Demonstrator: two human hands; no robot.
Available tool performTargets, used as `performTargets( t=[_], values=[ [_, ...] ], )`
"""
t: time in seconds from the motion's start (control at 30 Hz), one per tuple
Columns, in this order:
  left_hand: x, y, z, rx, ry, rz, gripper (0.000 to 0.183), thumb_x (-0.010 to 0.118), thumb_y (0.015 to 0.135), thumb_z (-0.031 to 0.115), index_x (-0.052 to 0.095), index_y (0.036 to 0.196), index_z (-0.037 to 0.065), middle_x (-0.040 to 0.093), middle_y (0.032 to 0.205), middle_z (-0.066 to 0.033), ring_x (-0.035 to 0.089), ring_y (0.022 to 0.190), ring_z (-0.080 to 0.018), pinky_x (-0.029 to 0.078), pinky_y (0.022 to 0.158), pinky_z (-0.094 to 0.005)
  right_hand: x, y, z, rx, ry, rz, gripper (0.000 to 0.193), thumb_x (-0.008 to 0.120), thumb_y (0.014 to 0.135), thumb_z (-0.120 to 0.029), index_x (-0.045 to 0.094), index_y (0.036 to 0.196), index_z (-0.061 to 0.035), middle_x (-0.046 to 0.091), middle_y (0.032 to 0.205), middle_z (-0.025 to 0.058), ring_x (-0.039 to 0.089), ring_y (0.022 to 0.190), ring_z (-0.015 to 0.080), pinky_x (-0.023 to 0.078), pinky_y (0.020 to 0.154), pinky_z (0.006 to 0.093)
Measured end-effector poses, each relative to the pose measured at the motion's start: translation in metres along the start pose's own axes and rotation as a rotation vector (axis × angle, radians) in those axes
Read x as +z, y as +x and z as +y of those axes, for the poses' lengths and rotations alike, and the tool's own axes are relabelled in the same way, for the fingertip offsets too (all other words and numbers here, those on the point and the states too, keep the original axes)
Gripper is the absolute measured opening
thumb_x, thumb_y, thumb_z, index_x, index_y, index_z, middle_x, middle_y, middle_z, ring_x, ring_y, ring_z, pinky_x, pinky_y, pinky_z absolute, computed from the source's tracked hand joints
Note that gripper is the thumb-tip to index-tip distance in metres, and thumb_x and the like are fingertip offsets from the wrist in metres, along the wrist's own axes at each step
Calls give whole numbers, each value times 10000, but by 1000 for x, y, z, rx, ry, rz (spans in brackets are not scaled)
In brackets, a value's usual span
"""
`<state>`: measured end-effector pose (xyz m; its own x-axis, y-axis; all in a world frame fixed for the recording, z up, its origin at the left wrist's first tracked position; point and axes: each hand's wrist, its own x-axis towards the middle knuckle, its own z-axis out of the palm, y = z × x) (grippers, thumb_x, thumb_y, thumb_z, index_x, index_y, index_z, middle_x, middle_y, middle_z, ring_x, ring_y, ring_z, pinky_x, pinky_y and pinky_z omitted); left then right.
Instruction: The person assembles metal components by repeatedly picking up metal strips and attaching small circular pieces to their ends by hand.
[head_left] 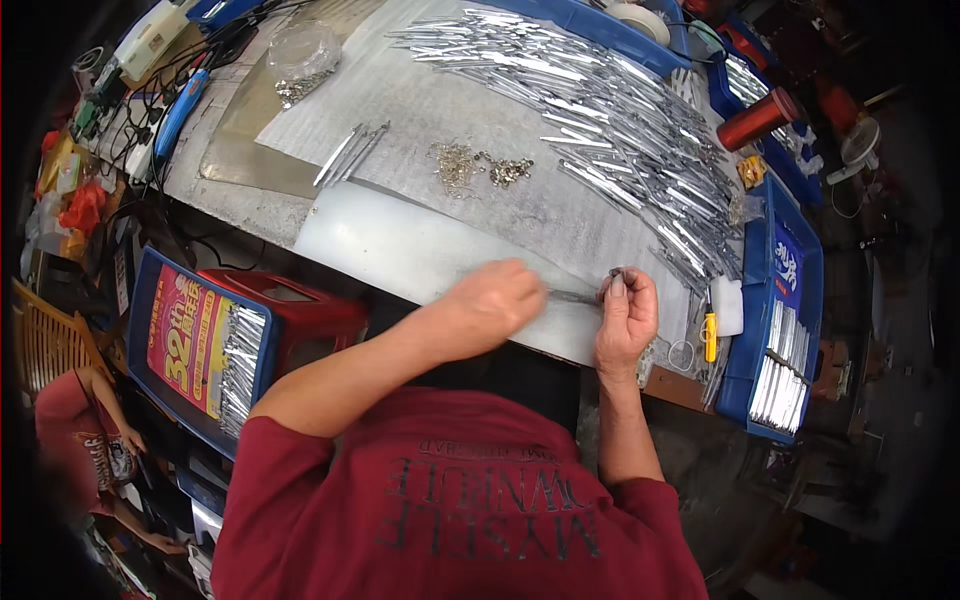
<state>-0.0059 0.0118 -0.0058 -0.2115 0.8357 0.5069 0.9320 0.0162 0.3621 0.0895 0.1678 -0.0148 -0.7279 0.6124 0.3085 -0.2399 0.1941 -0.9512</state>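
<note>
My right hand (628,318) pinches a thin grey metal piece (616,276) between thumb and fingers, above the right end of a white board (385,240). My left hand (495,305) is curled over the board's middle and smeared by motion; whether it holds anything is hidden. A narrow grey strip (575,296) shows between the two hands. Beyond the board lie a small heap of thin gold-coloured parts (456,168) and a heap of small dark and shiny fittings (508,171). Several slim metal strips (352,155) lie at the board's far left.
A large spread of silvery metal strips (620,120) covers the back right. A yellow-handled screwdriver (711,335) and a blue bin (735,385) are at right. A clear bag (303,60) sits back left. Another blue bin (150,300) and a seated person (85,430) are at left.
</note>
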Motion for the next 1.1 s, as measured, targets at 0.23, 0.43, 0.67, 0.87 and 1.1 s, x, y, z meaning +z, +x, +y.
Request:
performTargets(
  t=[0.23,0.43,0.67,0.87,1.1],
  values=[
    [-27,-23,-4,-50,36,-119,264,507,634,56,528,878,-42,448,730,-91,462,689,-225,409,610,-311,-1,4,0,25,76,-33,123,478,851,-38,473,960,18,495,763,3,436,641,38,366,573,165],
    [1,15,-1,49,29,-160,182,510,623,61,526,789,-13,456,732,-74,462,685,-217,408,612,-304,2,5,-4,45,119,-22,116,473,853,-36,473,959,12,493,779,4,437,651,41,368,582,168],
    [15,19,3,75,-38,-4,203,503,622,57,527,808,-21,452,715,-80,473,676,-223,414,618,-318,1,2,-3,42,121,-14,113,465,852,-26,471,959,11,494,783,9,436,652,41,364,576,167],
    [-14,-5,-3,-35,16,-93,239,500,631,59,533,849,-33,455,727,-86,470,676,-226,414,611,-319,-2,5,-2,44,102,-21,114,470,850,-27,468,956,16,491,770,9,432,641,41,363,570,170],
    [4,9,1,62,35,-65,228,497,639,82,532,837,-26,466,740,-82,473,674,-221,412,595,-313,4,4,-4,58,154,-23,124,464,855,-44,472,964,14,495,794,17,435,668,48,363,591,173]
  ],
)
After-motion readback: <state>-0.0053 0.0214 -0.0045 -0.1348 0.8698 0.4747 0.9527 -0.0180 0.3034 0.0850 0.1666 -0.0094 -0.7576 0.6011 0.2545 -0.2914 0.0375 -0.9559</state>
